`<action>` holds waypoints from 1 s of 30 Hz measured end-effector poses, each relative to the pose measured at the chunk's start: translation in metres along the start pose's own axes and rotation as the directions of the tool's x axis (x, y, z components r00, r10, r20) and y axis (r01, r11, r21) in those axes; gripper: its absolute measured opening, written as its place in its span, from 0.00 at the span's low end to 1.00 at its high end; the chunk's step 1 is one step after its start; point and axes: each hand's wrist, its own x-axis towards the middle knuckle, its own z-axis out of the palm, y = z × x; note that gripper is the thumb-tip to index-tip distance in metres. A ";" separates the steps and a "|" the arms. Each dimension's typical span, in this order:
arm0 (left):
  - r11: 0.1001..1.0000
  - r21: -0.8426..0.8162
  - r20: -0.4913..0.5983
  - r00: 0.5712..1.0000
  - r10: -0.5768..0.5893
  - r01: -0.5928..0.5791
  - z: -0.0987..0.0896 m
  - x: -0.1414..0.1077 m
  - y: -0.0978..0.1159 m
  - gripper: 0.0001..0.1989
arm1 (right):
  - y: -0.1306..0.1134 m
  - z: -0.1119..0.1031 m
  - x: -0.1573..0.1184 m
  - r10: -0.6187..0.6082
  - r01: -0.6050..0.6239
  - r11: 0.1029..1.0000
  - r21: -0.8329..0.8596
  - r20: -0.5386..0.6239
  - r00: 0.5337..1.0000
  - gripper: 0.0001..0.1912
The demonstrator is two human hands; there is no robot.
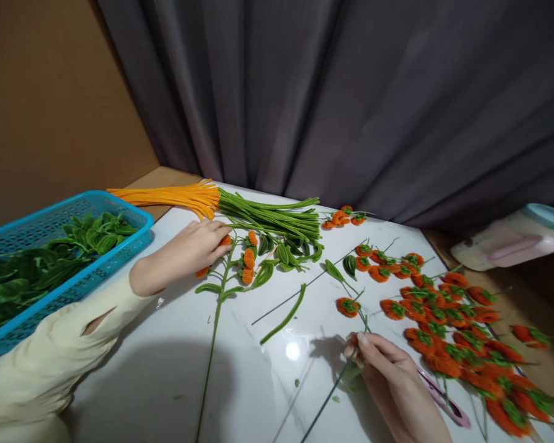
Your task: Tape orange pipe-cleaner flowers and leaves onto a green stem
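My left hand [198, 249] reaches to the left side of a finished chenille branch [218, 301] lying flat on the table. Its fingers are bent around an orange chenille fruit [225, 240], partly hidden by the fingertips. More orange balls and green leaves sit on that branch's upper end. In the lower right, my right hand [392, 375] pinches a dark green wire stem [332, 391] between thumb and fingers. At the top of this stem are an orange fruit with a green cap [347, 306] and small green leaves [334, 271].
A blue basket [96, 261] of green leaves stands left. Orange [166, 195] and green chenille stems [272, 215] lie at the back. Many orange fruits [443, 314] cover the right side, near a pink slotted tool [445, 400] and a translucent jug [503, 240].
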 end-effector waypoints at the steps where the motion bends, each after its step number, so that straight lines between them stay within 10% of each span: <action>1: 0.999 0.030 -0.087 0.996 -0.022 0.024 -0.007 -0.006 0.010 0.15 | -0.001 0.001 -0.001 -0.012 0.012 1.000 -0.006 0.000 1.000 0.17; 3: 0.998 -0.062 -0.174 0.985 -0.013 0.002 -0.020 -0.021 0.036 0.17 | -0.004 0.006 -0.002 -0.026 0.026 1.000 -0.009 0.009 1.000 0.18; 7: 0.823 -0.533 0.018 0.970 0.242 -0.195 -0.016 -0.045 0.101 0.18 | -0.012 0.016 -0.003 -0.057 0.057 0.998 -0.028 0.021 0.998 0.18; 12: 0.552 -0.825 0.302 0.922 0.244 0.125 0.025 -0.037 0.151 0.16 | -0.018 0.020 0.000 -0.150 0.162 0.980 -0.113 0.100 0.984 0.17; 18: 0.102 -0.902 0.430 0.852 0.300 0.419 0.051 -0.021 0.170 0.14 | -0.015 0.018 0.007 -0.178 0.196 0.975 -0.103 0.159 0.971 0.16; 30: -0.123 -0.898 0.335 0.837 0.433 0.423 0.056 -0.021 0.172 0.20 | -0.013 0.017 0.004 -0.149 0.143 0.989 0.046 0.213 0.966 0.15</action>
